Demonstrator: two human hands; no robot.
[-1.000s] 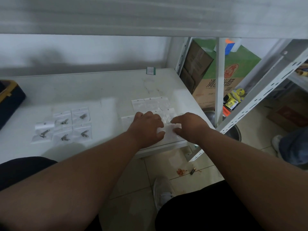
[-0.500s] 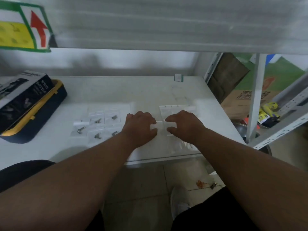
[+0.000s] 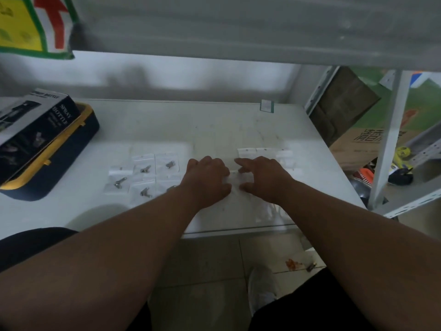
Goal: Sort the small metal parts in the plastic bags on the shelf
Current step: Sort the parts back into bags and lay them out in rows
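Hands are working close together at the shelf's (image 3: 238,120) near edge, left hand (image 3: 207,179) and right hand (image 3: 265,179) pinching one small bag (image 3: 235,179), which wants keeping flat before joining the sorted bags (image 3: 143,174) lying left.

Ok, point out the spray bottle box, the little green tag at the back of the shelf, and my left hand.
spray bottle box (image 3: 35,125), head view, on its printed top face.
green tag (image 3: 267,106), head view, on its middle.
left hand (image 3: 207,180), head view, on the back of the hand.

White shelf (image 3: 214,125) with bagged parts (image 3: 143,174), case (image 3: 55,161).
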